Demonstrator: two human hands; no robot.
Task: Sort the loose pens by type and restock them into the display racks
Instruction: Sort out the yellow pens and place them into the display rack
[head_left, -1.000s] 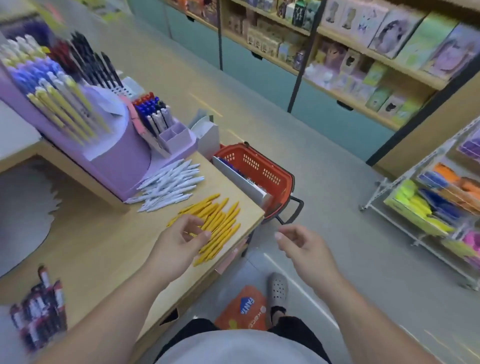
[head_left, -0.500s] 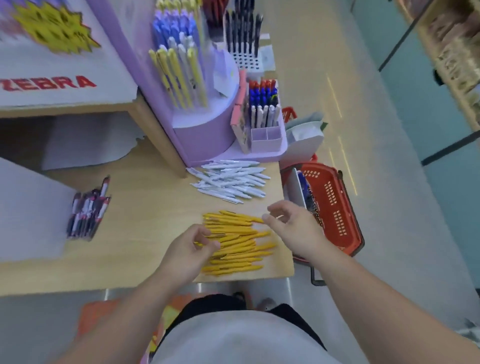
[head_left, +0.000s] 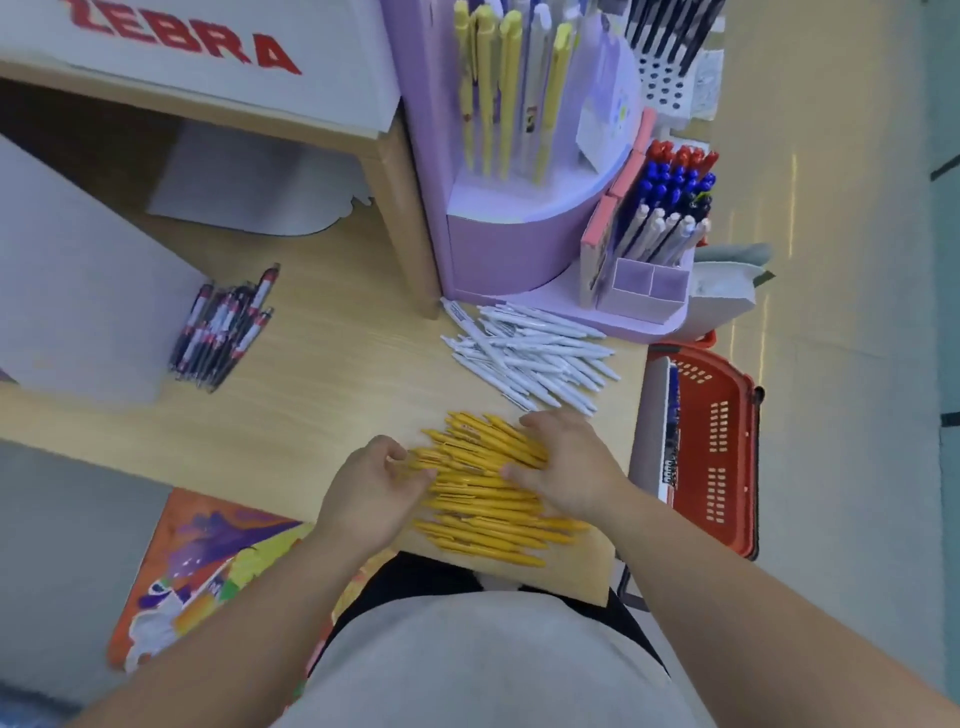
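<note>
At table (head_left: 337, 405) edge, hands (head_left: 371, 493) (head_left: 569, 470) flank yellow pens (head_left: 483, 540).

Brightness: bright, even indoor light from overhead.
Shade: only the recess under the upper shelf (head_left: 234, 111) sits dark.
Glare: pale streaks of reflected light run along the shiny floor (head_left: 792, 218) on the right.
Shadows: soft, short and faint on the counter (head_left: 322, 405).
Blur: motion smear throughout; the dark pens (head_left: 223, 332) and the red sign lettering (head_left: 197, 47) look smudged.
Sharpest: the yellow pens (head_left: 483, 519) between the left hand (head_left: 371, 486) and right hand (head_left: 569, 467), still soft.
Distortion: wide-angle bend; the display rack (head_left: 498, 249) leans outward.
</note>
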